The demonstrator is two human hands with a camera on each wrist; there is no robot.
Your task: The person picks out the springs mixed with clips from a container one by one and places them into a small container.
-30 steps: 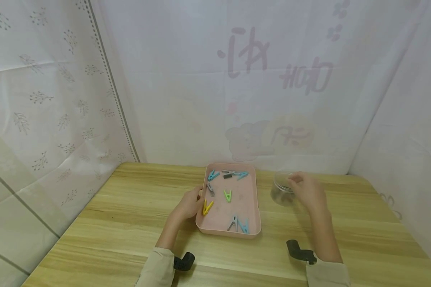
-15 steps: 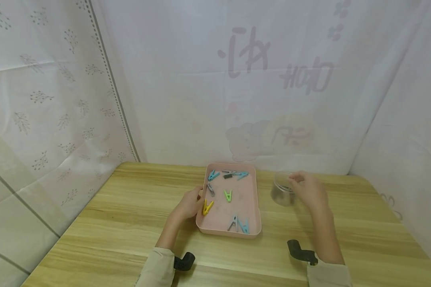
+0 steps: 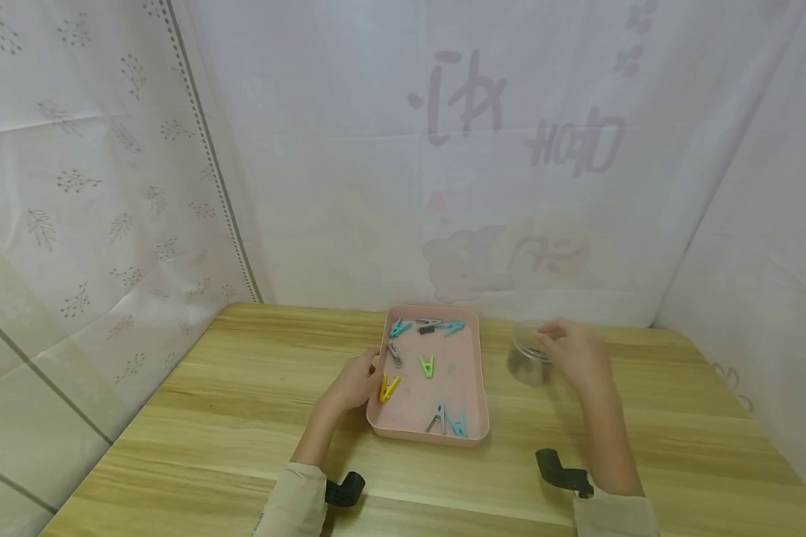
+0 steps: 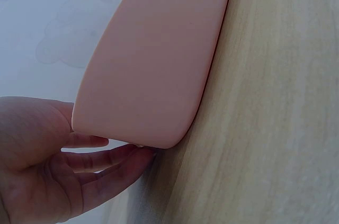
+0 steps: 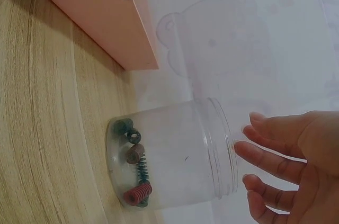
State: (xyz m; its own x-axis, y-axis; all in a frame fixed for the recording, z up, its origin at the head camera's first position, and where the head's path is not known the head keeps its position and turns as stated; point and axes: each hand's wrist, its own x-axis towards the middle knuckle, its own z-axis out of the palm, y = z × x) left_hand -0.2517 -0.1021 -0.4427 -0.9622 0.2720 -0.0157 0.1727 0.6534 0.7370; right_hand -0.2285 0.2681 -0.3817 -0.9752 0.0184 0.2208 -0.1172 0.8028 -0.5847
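Observation:
My left hand holds the left wall of a shallow pink tray, with the fingers outside it. Inside the tray lie several clothespins, among them a yellow clothespin, a green clothespin and a blue clothespin. A small dark spring is among those at the far end. My right hand hovers at the mouth of a clear jar, its fingers loosely bent. In the right wrist view nothing shows between them. At the jar's bottom rest a red spring and several dark springs.
Everything stands on a wooden table. A pale printed curtain hangs behind the table's far edge and along the sides. Black curved mounts are on both wrists.
My right hand shifts only slightly at the jar's mouth. The left hand, the tray and the clothespins keep their places.

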